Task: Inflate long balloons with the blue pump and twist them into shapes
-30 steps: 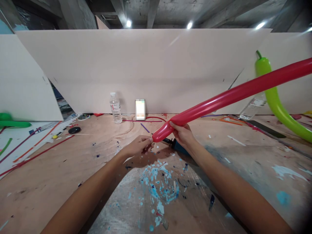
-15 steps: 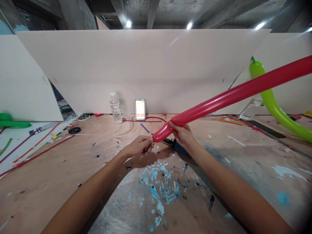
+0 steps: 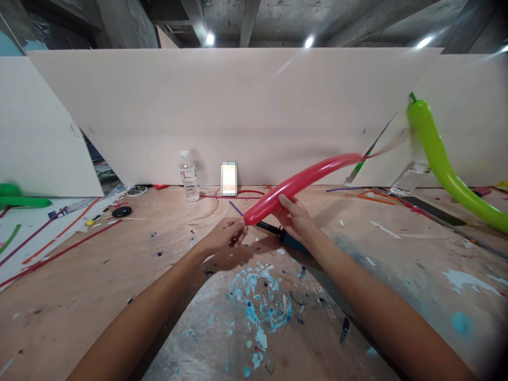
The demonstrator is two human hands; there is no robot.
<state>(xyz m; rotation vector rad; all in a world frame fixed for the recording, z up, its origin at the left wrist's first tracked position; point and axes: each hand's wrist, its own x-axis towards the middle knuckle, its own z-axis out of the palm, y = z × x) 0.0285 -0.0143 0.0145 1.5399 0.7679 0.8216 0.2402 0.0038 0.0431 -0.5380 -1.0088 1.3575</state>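
A red long modelling balloon (image 3: pixel 305 180) slants up to the right across the middle, and its far end trails off into a thin, blurred, limp tail. My left hand (image 3: pixel 228 233) pinches the balloon's near end between thumb and fingertips. Around the balloon's lower part, my right hand (image 3: pixel 296 217) is closed, thumb on the near side and fingers partly hidden behind it. Below the right hand lies what looks like a balloon pump, with a black nozzle (image 3: pixel 270 227) and a blue body (image 3: pixel 296 242) partly covered by that hand.
Upright against the white board (image 3: pixel 238 106) stand a water bottle (image 3: pixel 189 177) and a phone (image 3: pixel 228 179). A lime-green balloon (image 3: pixel 434 148) leans at the right, near a tilted clear bottle (image 3: pixel 408 177). A black round object (image 3: pixel 121 211) and limp balloons lie left. Paint flecks spot the tabletop (image 3: pixel 159 307).
The red balloon has become much shorter and thinner; its far part has collapsed into a limp tail. The pinched fold near my right hand is gone. My hands have barely moved.
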